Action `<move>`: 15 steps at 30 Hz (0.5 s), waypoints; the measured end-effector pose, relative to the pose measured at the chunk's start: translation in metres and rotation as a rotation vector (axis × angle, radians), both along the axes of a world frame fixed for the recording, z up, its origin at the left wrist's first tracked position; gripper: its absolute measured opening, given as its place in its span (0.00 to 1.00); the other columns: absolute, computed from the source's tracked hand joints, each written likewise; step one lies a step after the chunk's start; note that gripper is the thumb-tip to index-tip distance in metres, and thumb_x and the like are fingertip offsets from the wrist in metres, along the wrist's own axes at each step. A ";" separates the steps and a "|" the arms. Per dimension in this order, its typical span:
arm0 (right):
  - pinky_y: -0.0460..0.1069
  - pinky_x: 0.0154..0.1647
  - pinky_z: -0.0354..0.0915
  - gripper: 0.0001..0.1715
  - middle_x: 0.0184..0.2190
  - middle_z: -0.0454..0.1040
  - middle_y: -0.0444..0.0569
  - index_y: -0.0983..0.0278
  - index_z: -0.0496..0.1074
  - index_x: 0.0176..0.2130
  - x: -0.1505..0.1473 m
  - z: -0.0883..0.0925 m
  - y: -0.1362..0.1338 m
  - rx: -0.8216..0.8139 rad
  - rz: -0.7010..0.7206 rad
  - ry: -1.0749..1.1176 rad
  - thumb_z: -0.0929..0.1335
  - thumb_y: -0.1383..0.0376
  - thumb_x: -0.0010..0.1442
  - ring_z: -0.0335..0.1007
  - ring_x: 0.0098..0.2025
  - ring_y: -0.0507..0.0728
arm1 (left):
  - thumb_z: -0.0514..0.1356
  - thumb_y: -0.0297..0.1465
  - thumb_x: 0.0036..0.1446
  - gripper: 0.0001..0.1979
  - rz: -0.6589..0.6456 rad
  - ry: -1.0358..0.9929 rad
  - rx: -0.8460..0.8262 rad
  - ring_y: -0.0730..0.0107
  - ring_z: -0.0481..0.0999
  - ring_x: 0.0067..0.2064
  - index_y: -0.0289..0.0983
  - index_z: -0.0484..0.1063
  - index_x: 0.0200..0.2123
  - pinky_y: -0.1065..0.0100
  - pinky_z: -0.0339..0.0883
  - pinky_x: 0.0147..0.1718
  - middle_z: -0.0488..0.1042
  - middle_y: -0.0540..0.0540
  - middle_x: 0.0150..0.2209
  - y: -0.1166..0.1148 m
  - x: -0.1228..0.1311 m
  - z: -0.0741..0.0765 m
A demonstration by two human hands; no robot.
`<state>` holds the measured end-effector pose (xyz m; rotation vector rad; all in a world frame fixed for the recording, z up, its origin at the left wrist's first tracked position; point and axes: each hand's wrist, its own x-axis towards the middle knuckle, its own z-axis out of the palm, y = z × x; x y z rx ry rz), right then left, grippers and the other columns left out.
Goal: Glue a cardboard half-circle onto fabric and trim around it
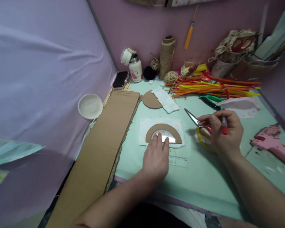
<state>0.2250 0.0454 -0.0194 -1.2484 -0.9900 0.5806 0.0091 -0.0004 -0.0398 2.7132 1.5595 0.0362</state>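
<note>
My left hand (156,155) lies with its fingers stretched out, pressing on a clear protractor (168,138). The protractor rests on a half-round cardboard piece (152,131), which lies on a white patterned cloth (144,125). A clear ruler (180,161) extends from under my left hand. My right hand (228,133) is closed above the table, a red marker (224,126) tucked between its fingers. Its thumb and fingertips pinch scissors (192,117) near the pivot. The scissors' blades point away to the left, and a yellow handle loop shows below the hand.
Long cardboard (102,136) covers the left side. Behind are a cardboard disc (152,99), a cloth strip (166,99), a bundle of orange and yellow sticks (204,87) and green-handled pliers (211,101). A pink glue gun (273,145) lies right; an open bottle (136,70) stands behind.
</note>
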 end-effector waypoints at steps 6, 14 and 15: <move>0.50 0.22 0.60 0.21 0.20 0.71 0.42 0.58 0.73 0.46 0.000 -0.008 -0.006 -0.177 0.198 -0.060 0.61 0.49 0.68 0.63 0.19 0.55 | 0.55 0.27 0.62 0.26 0.015 -0.019 0.002 0.45 0.66 0.64 0.32 0.65 0.64 0.50 0.64 0.59 0.64 0.29 0.65 -0.002 0.005 0.002; 0.49 0.25 0.65 0.21 0.24 0.73 0.46 0.60 0.76 0.35 -0.007 -0.004 -0.001 -0.245 0.214 -0.202 0.63 0.50 0.66 0.68 0.25 0.55 | 0.54 0.25 0.61 0.27 0.001 0.017 -0.066 0.44 0.65 0.65 0.29 0.63 0.64 0.50 0.64 0.59 0.63 0.27 0.65 0.002 0.007 0.006; 0.49 0.28 0.67 0.17 0.26 0.75 0.46 0.60 0.77 0.37 -0.007 -0.004 -0.001 -0.264 0.229 -0.252 0.65 0.51 0.65 0.71 0.27 0.55 | 0.53 0.24 0.61 0.27 -0.005 0.021 -0.069 0.44 0.65 0.65 0.29 0.63 0.64 0.50 0.65 0.59 0.63 0.27 0.65 0.003 0.007 0.006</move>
